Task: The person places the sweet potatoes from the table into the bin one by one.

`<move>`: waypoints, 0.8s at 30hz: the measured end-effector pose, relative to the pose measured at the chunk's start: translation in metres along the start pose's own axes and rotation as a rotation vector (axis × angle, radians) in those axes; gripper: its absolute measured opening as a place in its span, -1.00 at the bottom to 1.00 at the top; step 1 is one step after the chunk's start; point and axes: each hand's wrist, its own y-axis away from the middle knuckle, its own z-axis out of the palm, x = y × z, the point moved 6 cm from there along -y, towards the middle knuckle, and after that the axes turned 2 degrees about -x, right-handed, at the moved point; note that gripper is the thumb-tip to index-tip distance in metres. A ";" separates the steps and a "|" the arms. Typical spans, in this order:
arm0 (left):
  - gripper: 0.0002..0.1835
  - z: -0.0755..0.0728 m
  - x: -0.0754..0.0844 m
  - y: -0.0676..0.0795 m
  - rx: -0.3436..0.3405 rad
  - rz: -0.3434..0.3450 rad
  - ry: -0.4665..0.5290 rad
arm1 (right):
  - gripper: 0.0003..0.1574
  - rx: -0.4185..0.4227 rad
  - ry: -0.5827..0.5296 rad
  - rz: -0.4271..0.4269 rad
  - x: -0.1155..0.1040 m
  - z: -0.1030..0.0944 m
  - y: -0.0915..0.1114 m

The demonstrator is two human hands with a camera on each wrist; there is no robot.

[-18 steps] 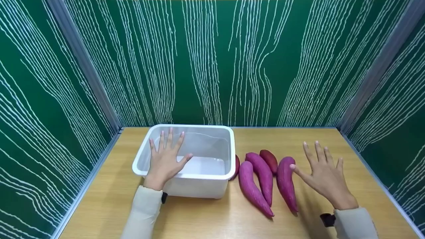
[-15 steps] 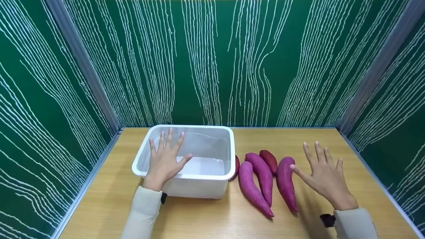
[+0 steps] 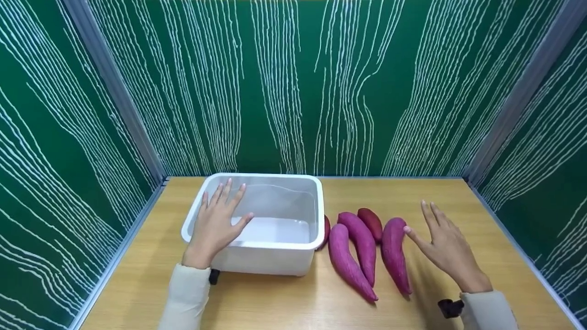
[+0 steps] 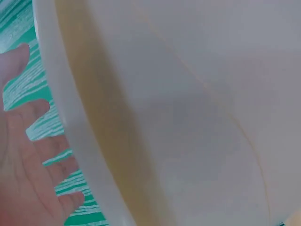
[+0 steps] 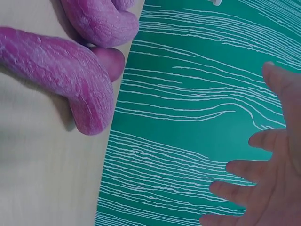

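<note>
The right hand (image 3: pixel 449 247) is up in the air with its fingers straight and nothing in it. Just to its left, down on the table (image 3: pixel 275 307), lies a long purple sweet potato (image 3: pixel 394 254). From above, the thumb seems to meet its fat end, but the right wrist view shows a gap between them. This sweet potato points away from the person. Its fat end is the far one, by the thumb, and its thin tip comes back toward the person, leaning a bit to the right hand's side. The right hand is much nearer to it than the left hand.

Farther left of the right hand, between the two hands, lie a bent purple one (image 3: pixel 346 261), another purple one (image 3: pixel 362 243) just beside it, and a dark red one (image 3: pixel 370 223) a bit farther off. One more red one (image 3: pixel 326 233) peeks out beside the white tub (image 3: pixel 266 261).

The left hand (image 3: pixel 215 224) is over the tub's left side, fingers spread, holding nothing. I cannot tell if it touches the rim.
</note>
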 end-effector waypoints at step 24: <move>-0.34 -0.014 -0.058 0.041 0.112 -0.046 0.227 | -0.02 -0.106 -0.359 0.207 0.032 0.046 0.007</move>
